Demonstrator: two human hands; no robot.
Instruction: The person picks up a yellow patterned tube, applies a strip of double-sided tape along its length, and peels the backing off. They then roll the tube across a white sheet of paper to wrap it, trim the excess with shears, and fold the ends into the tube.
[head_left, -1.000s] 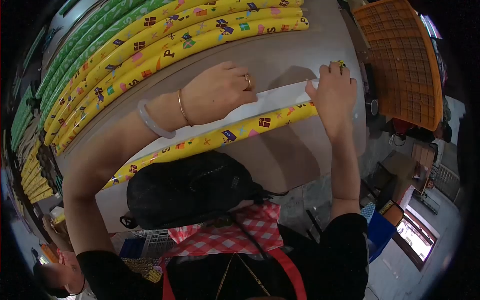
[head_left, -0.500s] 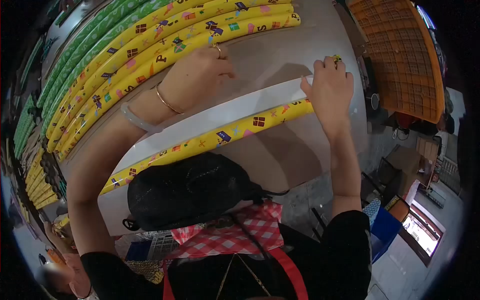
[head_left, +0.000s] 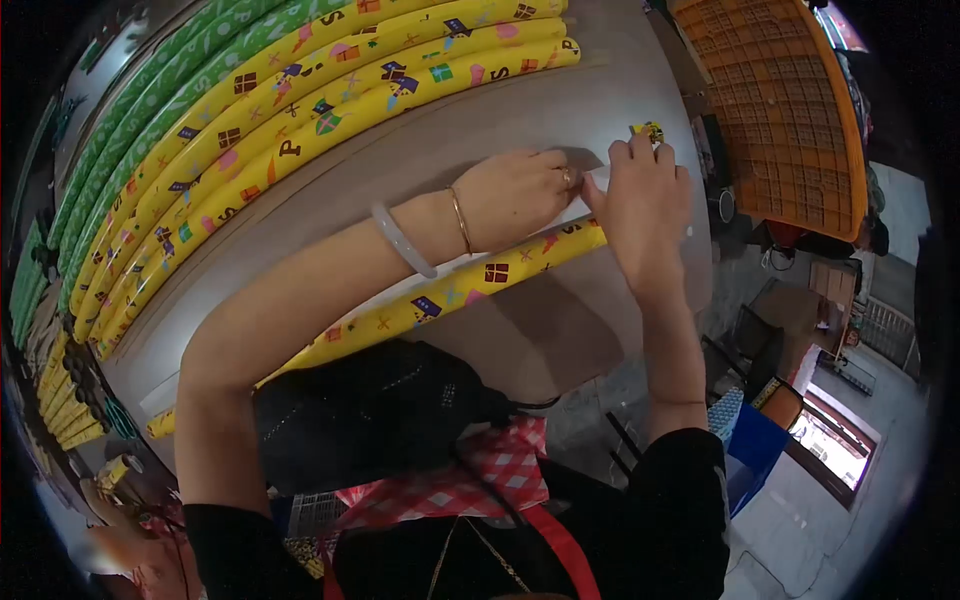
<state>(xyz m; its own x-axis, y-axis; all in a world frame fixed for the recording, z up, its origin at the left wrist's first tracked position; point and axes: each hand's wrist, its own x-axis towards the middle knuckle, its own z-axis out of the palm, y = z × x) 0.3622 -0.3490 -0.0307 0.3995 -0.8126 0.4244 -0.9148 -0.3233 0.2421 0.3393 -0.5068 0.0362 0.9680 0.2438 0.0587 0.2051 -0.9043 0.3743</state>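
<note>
A roll of yellow printed paper [head_left: 460, 290] lies diagonally across the table, with a narrow strip of its white side [head_left: 385, 297] showing along the far edge. My left hand [head_left: 520, 198] rests on that strip near the roll's right end, its fingers bent and pressed down. Close beside it, my right hand [head_left: 645, 210] is over the right end of the roll, thumb toward the left hand's fingertips and fingers bent. What lies under the right fingers is hidden. A small yellow and black item [head_left: 652, 131] shows just beyond the right fingertips.
Several yellow rolls [head_left: 400, 85] and green rolls [head_left: 150, 125] lie at the table's far left. A black bag [head_left: 375, 410] sits at the near edge. An orange crate [head_left: 780, 110] stands at the right. Part of another person [head_left: 160, 555] shows at the lower left.
My left hand has moved right and down from above the table to the roll's right end beside my right hand. The white strip looks narrower. The whole view has shifted slightly.
</note>
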